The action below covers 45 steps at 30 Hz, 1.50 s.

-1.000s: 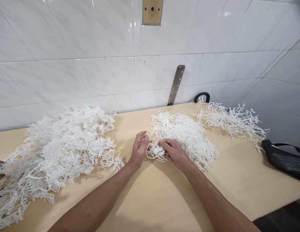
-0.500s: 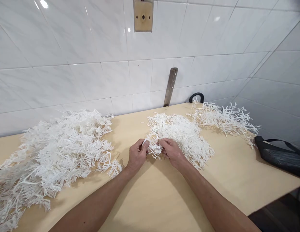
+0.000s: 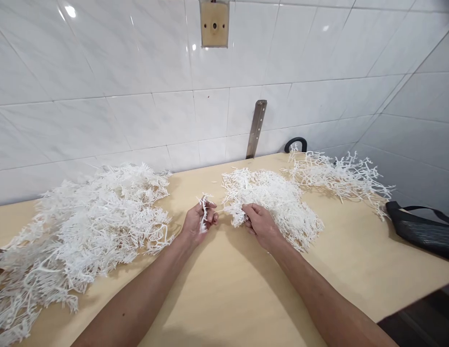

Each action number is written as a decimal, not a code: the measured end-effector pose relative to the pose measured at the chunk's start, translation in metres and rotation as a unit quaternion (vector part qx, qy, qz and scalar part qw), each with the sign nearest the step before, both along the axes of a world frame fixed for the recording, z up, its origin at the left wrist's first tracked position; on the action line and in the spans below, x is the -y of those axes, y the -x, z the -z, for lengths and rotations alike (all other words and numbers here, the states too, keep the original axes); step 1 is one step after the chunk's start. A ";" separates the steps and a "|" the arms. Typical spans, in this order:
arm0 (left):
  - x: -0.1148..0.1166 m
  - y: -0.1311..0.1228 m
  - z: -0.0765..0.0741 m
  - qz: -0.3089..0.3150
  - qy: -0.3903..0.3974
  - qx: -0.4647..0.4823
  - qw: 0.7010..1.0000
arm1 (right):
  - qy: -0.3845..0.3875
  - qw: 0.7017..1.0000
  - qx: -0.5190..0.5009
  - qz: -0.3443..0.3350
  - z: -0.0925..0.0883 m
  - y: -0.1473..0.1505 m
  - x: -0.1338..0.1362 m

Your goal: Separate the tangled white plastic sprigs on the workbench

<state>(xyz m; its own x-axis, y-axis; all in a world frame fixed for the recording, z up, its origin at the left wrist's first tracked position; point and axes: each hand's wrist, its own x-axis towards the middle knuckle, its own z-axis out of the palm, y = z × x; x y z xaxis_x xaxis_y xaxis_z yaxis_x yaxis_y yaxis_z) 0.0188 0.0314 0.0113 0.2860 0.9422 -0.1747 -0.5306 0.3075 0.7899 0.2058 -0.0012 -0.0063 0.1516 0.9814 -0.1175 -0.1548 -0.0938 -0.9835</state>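
A short white branched plastic stem lies in my left hand, which is closed round it with the fingers curled. My right hand pinches a small clump of thin white plastic twigs at the near left edge of the middle heap. A thin strand stretches between the two hands. Just beyond my right hand spreads the middle heap of short, fine white pieces. To the left of my left hand lies a larger pile of bushy white branched plastic.
Bare-looking white branches lie at the back right of the wooden table. A black bag rests at the right edge. Against the tiled wall stand a metal strip and a black curved handle.
My hands have moved apart: the left has shifted left and turned its palm upward, with a stem in it. The right has stayed near the middle heap with its clump.
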 end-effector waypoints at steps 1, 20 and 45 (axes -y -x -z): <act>0.001 0.000 -0.001 0.013 -0.006 0.008 1.000 | 0.005 1.000 0.002 0.001 0.000 0.000 0.000; -0.006 0.002 0.028 -0.086 -0.411 -0.487 0.765 | 0.083 0.973 0.120 -0.176 -0.010 -0.004 0.009; 0.063 -0.007 -0.067 -0.150 -0.476 -0.335 0.799 | -0.031 0.934 0.355 -0.019 -0.008 0.016 0.008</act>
<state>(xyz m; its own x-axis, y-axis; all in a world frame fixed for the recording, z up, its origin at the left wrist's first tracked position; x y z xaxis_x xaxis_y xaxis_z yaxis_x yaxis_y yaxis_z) 0.0262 -0.0316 0.0783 0.1651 0.7472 0.6437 0.1736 -0.6645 0.7268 0.1898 -0.0089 0.0021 0.1341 0.9894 0.0561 0.5404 -0.0256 -0.8410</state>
